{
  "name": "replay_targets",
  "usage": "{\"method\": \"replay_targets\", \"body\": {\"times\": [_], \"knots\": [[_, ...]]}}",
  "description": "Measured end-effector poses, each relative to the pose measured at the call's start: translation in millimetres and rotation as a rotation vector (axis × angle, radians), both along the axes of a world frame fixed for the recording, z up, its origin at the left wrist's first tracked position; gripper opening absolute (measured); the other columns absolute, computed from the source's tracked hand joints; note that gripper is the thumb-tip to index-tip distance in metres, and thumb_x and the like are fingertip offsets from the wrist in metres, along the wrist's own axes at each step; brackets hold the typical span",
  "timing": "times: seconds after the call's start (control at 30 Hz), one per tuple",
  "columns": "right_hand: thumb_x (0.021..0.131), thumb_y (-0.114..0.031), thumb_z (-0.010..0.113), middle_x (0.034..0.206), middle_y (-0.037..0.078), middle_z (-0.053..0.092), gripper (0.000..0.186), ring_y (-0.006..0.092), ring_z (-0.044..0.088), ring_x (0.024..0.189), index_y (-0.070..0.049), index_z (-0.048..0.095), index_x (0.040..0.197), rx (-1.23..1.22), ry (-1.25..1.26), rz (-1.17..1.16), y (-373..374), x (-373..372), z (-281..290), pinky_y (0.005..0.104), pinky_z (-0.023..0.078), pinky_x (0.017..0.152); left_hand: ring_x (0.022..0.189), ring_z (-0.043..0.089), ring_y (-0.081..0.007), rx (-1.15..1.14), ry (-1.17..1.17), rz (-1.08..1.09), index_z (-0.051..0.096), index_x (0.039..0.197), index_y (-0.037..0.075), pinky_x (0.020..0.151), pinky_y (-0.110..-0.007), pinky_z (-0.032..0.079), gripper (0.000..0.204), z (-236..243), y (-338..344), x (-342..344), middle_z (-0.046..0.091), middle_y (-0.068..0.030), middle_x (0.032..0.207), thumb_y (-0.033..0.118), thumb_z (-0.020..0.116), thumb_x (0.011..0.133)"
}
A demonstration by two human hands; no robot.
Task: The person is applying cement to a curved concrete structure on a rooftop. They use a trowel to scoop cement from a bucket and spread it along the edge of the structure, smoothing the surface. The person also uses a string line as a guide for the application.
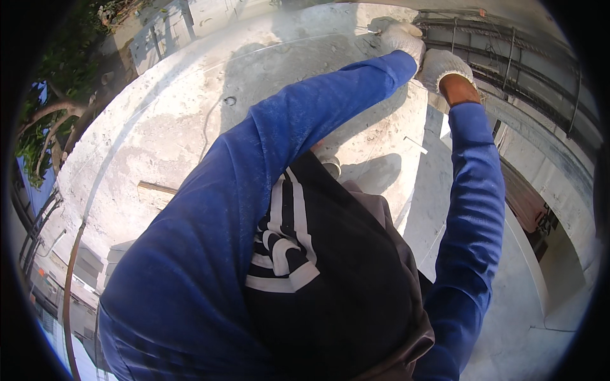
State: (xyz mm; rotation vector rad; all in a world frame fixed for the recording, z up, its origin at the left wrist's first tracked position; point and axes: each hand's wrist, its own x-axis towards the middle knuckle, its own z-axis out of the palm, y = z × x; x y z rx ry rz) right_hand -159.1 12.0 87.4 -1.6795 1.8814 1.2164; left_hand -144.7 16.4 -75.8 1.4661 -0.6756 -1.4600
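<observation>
At the left of the frame, a pale concrete slab [146, 136] spreads toward the middle, with a short wooden strip [159, 188] lying on it near the left sleeve [254, 136]. That sleeve slants from the lower left up to the upper right of centre, where the left hand [403, 41], in a whitish knit glove, sits at the near end of the steel bars [502, 47]. Its fingers point away and are mostly hidden, so I cannot tell whether they pinch anything. Just right of it and a little lower, the right hand [447, 68], gloved alike, comes up from the lower right on a nearly upright forearm; its fingertips are out of sight too, and its grip cannot be told. The bars lie in the upper right, to the right of both hands, their long axis running from beside the gloves toward the right rim and sloping downward, crossed by thin ties [508, 58]. The right hand is the nearer to their length; the left is by their left end only, and whether either touches them is unclear.
</observation>
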Motion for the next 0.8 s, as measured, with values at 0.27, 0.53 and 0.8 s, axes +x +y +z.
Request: {"method": "replay_targets", "body": {"times": [0.27,0.53,0.8], "knots": [[0.095,-0.017,0.060,0.105,0.023,0.075,0.026,0.0393,0.075,0.095,-0.004,0.078,0.108,-0.268,-0.022,0.222,30,1,-15,0.0488,0.061,0.078,0.083,0.076,-0.0238,-0.049,-0.021,-0.339,0.081,0.092,0.010,0.077,-0.036,0.061,0.018,-9,-14,17,0.079,-0.0116,0.089,0.009,0.080,0.074],[0.086,-0.030,0.070,0.113,0.023,0.072,0.041,0.0405,0.069,0.106,-0.006,0.072,0.118,-0.439,-0.502,-0.651,205,-9,-60,0.0492,0.054,0.092,0.067,0.068,-0.0183,-0.062,0.114,-0.499,0.074,0.104,-0.003,0.059,-0.030,0.055,0.014,16,-26,13,0.075,-0.0104,0.092,-0.001,0.071,0.090],[0.084,-0.019,0.069,0.106,0.018,0.071,0.018,0.0382,0.070,0.099,-0.012,0.072,0.100,-1.095,-0.265,-1.082,213,-16,-155,0.0481,0.057,0.083,0.066,0.067,-0.0165,-0.075,0.181,-0.696,0.072,0.106,-0.004,0.058,-0.028,0.056,0.016,36,-34,10,0.074,-0.0095,0.091,-0.005,0.071,0.090]]}}
